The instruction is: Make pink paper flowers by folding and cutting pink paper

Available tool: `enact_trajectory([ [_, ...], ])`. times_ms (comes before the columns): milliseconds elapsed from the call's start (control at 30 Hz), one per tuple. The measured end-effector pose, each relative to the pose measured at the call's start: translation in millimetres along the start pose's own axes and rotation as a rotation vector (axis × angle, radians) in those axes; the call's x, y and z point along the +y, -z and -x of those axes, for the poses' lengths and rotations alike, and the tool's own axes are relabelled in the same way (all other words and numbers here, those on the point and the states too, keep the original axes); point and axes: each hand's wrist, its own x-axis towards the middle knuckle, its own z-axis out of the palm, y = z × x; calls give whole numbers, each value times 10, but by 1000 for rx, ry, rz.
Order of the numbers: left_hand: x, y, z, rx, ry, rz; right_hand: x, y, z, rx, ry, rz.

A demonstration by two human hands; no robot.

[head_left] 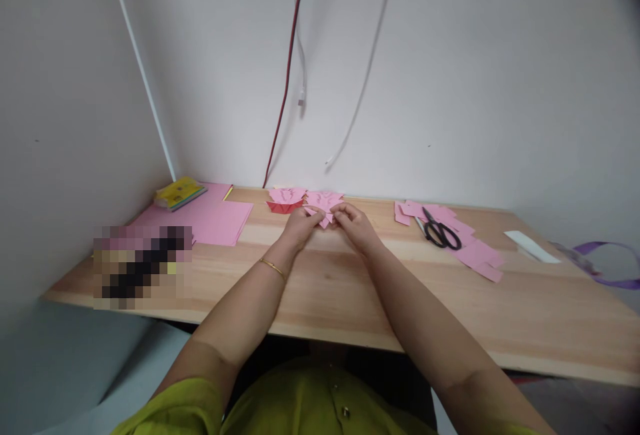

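Observation:
Both arms reach out over the wooden table (325,301) toward its back edge. My left hand (301,225) pinches the left side of a folded pink paper piece (326,219), fingers closed. On its right side my right hand (354,225) holds the same piece between thumb and fingers. Its lower point shows between the two hands; the rest is partly covered by fingers. Just behind lie more folded pink papers (325,199), and left of them a pink one (287,195) with a red folded paper (284,207) in front.
Black-handled scissors (440,235) lie on scattered pink paper pieces (480,258) at the right, with a white strip (531,247) beyond. Pink sheets (227,223) and a yellow packet (180,193) are at the left, near a blurred-out dark patch. Cables (289,68) hang against the wall.

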Motion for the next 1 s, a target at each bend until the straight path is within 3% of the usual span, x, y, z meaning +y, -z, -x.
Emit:
enact_trajectory([
  [600, -4, -2, 23, -54, -82, -159, -53, 6, 17, -44, 115, 334],
  [800, -8, -5, 10, -47, -66, -12, -119, 15, 29, -73, 140, 283],
  [1000, -29, 10, -16, -30, -48, -23, -98, -7, 29, -66, 101, 251],
])
